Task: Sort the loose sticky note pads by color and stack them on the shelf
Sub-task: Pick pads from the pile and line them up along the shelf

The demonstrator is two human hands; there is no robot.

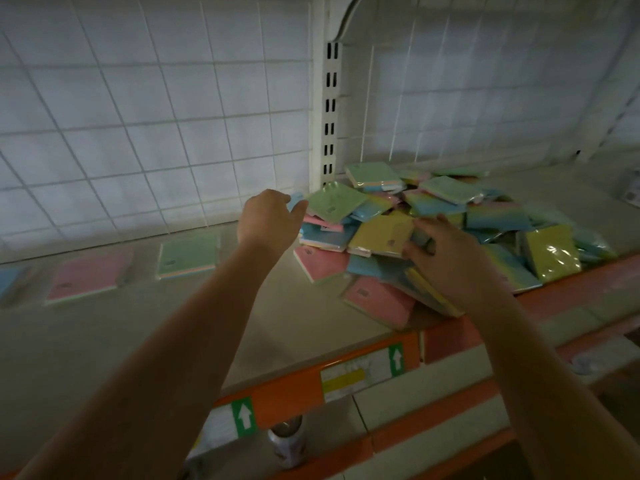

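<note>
single head-worn view, looking forward and down, close over the shelf (138,327), wire grid backing (156,116) behind

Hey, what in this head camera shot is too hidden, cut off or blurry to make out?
- Left hand: fingertips hidden behind its back; grip on the green pad unclear.
- Blue pad: cut by the left edge.
- Shelf label: print too blurred.
- Pile: lower pads buried.
- Can: partly behind the shelf's edge.

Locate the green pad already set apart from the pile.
In the head view the green pad lies flat on the shelf, left of the pile, with a pink pad on its left, near the back grid.
</note>
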